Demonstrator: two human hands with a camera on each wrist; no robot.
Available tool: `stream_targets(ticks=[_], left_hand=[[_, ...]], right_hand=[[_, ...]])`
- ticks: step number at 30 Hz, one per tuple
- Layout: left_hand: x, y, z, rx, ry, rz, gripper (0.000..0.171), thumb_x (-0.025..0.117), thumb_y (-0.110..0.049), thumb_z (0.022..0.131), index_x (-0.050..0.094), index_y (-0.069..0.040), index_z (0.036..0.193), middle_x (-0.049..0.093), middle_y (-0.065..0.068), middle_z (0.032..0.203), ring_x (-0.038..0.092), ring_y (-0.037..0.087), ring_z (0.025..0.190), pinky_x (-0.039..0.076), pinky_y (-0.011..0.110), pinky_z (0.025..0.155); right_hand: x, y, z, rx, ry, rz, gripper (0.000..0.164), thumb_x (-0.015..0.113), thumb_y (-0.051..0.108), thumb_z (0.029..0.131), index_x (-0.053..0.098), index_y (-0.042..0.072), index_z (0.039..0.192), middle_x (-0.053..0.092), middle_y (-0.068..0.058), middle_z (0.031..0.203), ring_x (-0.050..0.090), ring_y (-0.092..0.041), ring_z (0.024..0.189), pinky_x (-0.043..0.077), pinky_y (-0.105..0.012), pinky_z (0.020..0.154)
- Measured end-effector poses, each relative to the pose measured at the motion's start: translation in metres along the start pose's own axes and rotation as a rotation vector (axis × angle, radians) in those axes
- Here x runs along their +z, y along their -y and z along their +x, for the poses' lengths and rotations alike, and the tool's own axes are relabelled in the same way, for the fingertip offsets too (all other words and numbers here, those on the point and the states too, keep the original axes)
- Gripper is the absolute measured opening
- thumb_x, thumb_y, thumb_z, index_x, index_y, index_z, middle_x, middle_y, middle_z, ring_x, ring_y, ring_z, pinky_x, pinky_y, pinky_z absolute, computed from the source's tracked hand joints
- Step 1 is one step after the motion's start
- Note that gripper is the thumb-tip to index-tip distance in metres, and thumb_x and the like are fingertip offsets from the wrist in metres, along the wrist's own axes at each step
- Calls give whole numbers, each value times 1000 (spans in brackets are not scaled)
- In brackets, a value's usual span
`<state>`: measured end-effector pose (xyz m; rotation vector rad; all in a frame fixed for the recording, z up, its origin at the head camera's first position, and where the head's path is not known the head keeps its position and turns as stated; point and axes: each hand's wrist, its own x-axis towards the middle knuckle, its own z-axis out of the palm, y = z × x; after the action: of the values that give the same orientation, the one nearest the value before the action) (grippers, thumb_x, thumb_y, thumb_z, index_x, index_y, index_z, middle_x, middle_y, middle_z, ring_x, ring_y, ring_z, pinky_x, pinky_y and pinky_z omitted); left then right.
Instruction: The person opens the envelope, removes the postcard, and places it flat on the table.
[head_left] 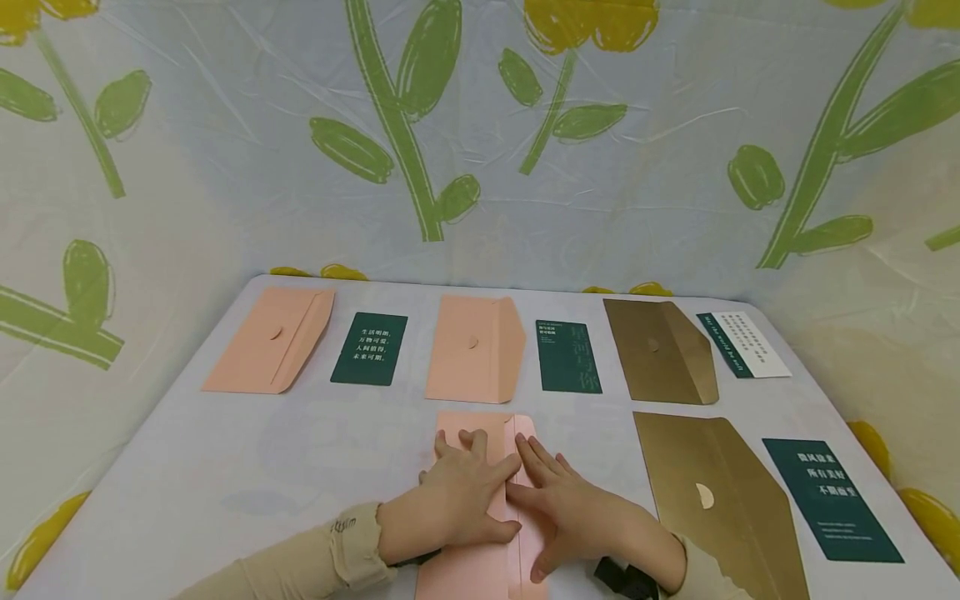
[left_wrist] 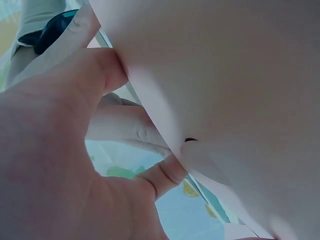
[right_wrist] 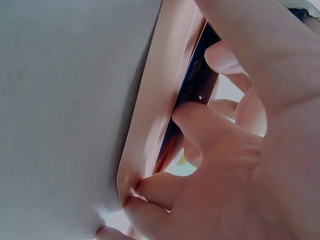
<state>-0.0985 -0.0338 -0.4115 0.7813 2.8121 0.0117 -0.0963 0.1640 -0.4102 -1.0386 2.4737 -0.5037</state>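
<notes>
A pink envelope lies at the table's front middle, its flap folded out to the right. My left hand rests on its body with fingers spread. My right hand lies over the flap side, fingers extended, one fingertip at the envelope's mouth. In the right wrist view, a dark flat piece shows inside the mouth, with fingers of the right hand touching the opening and flap. The envelope's broad face fills much of the left wrist view beside the left hand.
Behind are two pink envelopes, a brown envelope, two green cards and a green-and-white card. A larger brown envelope and another green card lie at the right.
</notes>
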Motion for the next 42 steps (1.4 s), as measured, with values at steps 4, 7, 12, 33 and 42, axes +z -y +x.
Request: stream_targets(ticks=[4,7,12,33,42], left_hand=[[0,-1,-2,-6,-10,2,65,63,-73,78,52,-34,127,46,25,124,55,62,103,55,54,49],[-1,-1,-3,-5,-14,10,61,62,-74,78,53,-33,121,47,25,124,56,62,103,54,54,48],[-2,0,-4,-14,-4,-35,62,63,-74,78,54,-34,123,46,25,126,54,63,106,53,56,47],[3,-4,-5,-36,-19,47,69,61,-79,76,50,-35,128,44,28,129,50,66,109,52,57,46],[4,-6,-6,-41,-33,61,72,61,-80,75,50,-37,130,44,28,130,48,66,111,52,57,46]], right_hand=[[-1,0,0,-1,-6,-7,83,80,45,79,47,16,149,8,-26,162,7,-43,149,23,-67,108],[-2,-3,1,-2,-2,8,75,76,42,85,47,16,149,9,-26,162,8,-43,149,23,-66,109],[-4,-7,3,1,6,61,63,71,38,91,52,13,145,12,-25,161,10,-43,148,25,-64,109],[-17,-15,4,-13,-66,127,18,66,23,96,81,15,104,35,-19,155,30,-37,144,35,-52,108],[-17,-17,4,-25,-88,145,20,68,25,96,83,15,88,39,-21,153,31,-38,143,35,-53,108]])
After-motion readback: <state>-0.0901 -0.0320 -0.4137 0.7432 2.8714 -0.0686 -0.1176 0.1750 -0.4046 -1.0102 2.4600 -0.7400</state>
